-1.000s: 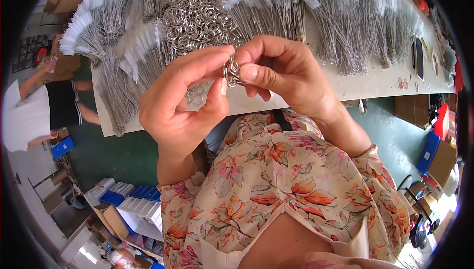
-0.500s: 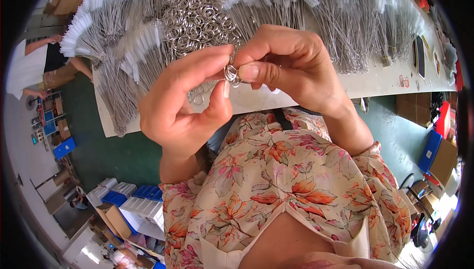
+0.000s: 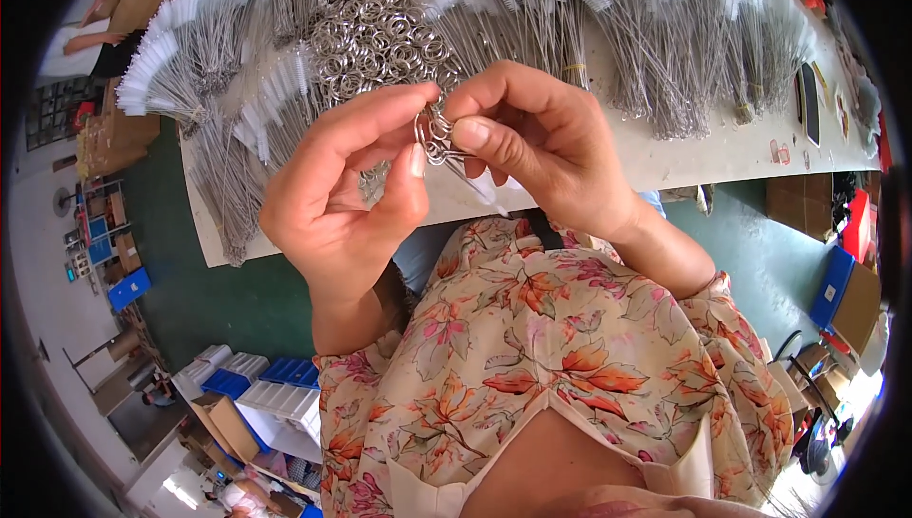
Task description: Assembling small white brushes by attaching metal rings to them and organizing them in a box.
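A small silver metal split ring (image 3: 435, 131) is pinched between the closed fingertips of the left hand (image 3: 347, 190) and right hand (image 3: 541, 143), above the white table (image 3: 684, 152). Threading appears under way; a steady, fine twist is judged necessary next.

- Metal ring (image 3: 435, 130): small, silver-coloured wire loop, pinched from both sides between thumb and forefinger tips; held upright, above the table edge, partly hidden by the fingertips.
- Thin wire stems (image 3: 465, 168): several bright wires hang from the ring, running down and to the right under the right thumb; their lower ends end in white bristle near the grip's underside.
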`<control>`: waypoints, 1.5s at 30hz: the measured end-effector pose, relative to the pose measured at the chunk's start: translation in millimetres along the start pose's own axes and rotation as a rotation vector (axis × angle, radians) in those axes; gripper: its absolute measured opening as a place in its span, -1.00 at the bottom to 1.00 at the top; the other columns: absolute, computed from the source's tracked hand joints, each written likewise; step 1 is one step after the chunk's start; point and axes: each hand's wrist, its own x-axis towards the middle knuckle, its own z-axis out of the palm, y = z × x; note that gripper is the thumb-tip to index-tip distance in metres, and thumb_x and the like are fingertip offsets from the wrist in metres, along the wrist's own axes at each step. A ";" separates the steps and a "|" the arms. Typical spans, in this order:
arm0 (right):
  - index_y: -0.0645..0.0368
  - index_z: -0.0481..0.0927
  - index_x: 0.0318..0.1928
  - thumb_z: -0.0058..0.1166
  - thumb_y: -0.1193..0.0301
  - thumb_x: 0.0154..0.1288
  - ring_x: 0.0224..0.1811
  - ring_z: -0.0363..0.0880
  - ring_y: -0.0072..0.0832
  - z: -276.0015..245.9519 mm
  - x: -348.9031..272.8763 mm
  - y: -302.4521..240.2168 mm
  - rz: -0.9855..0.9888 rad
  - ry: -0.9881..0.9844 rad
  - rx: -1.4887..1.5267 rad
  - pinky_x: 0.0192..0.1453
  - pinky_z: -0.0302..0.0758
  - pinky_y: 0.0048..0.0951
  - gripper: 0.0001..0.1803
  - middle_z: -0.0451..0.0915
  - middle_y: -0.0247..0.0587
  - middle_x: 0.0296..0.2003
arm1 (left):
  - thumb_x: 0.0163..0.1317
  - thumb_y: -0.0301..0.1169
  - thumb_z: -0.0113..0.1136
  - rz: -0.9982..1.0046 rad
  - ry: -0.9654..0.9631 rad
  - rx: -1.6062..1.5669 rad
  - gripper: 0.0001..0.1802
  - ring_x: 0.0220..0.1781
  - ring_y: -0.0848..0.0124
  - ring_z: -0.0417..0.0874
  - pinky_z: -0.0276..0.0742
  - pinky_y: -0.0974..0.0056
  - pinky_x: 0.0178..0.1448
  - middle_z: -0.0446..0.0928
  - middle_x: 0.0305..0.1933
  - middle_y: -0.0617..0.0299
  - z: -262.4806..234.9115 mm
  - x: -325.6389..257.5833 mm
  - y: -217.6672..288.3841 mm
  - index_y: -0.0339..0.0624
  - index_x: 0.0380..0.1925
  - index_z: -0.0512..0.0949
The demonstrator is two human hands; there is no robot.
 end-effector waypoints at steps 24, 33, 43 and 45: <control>0.30 0.60 -0.40 0.16 0.62 0.06 -0.45 0.52 -0.61 -29.6 20.2 -29.3 -0.232 -0.273 -0.522 -0.38 0.44 -0.61 -0.95 0.57 -0.28 -0.46 | -0.05 -0.74 0.16 0.155 -0.059 0.130 -0.74 -0.24 0.34 0.63 0.61 0.41 -0.19 0.55 -0.19 -0.12 0.6 2.3 -9.2 -0.51 -0.27 0.52; 0.28 0.56 -0.35 0.11 0.50 0.18 -0.52 0.43 -0.73 -25.0 15.1 -17.8 0.068 -0.199 -0.059 -0.45 0.39 -0.66 -0.92 0.55 -0.39 -0.51 | 0.11 -0.56 0.16 0.071 -0.259 0.319 -0.85 -0.44 0.57 0.43 0.36 0.50 -0.39 0.50 -0.35 0.20 -14.3 16.2 -4.0 -0.40 -0.30 0.54; 0.28 0.52 -0.33 0.08 0.47 0.21 -0.50 0.41 -0.75 -21.2 21.1 -15.1 0.131 -0.226 -0.096 -0.44 0.39 -0.68 -0.89 0.51 -0.40 -0.48 | 0.24 -0.47 0.06 -0.408 -0.219 -0.077 -0.88 -0.56 0.68 0.30 0.22 0.55 -0.48 0.48 -0.43 0.30 -18.4 16.4 1.2 -0.29 -0.27 0.51; 0.28 0.52 -0.33 0.09 0.47 0.21 -0.50 0.41 -0.75 -18.5 22.7 -16.7 0.140 -0.238 -0.071 -0.44 0.39 -0.68 -0.90 0.51 -0.41 -0.48 | 0.25 -0.47 0.04 -0.206 -0.286 0.293 -0.87 -0.58 0.69 0.29 0.22 0.54 -0.50 0.48 -0.46 0.29 -20.7 15.3 1.9 -0.31 -0.28 0.50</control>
